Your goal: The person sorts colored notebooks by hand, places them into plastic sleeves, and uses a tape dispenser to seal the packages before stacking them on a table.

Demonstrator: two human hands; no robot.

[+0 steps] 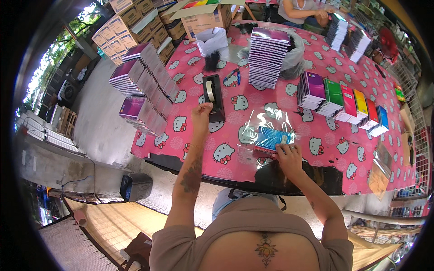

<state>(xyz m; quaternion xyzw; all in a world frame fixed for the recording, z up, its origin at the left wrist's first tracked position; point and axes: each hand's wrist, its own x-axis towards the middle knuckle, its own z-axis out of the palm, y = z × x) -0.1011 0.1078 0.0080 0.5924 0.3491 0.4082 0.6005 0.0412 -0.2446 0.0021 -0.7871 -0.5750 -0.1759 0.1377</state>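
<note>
Pink patterned cloth covers the tabletop (316,158), and nearest the person a blue notebook (271,137) in a clear plastic sleeve (264,124) is seen lying flat at about 6 o'clock of the cloth. The right hand (288,156) is pressed on the sleeve's near right corner, fingers bent down against it, with nothing gripped. At 9 o'clock of the notebook, the left hand (201,115) is laid on a black tape dispenser (214,97), fingers pinched at its near end; whether tape is held cannot be told. Blue scissors (232,77) are found just beyond the dispenser. At 2 o'clock a row of coloured notebooks (343,101) is fanned out. Farther off, at 12 o'clock, a tall notebook stack (267,56) is set, and cardboard boxes (135,22) are piled at 10 o'clock.
</note>
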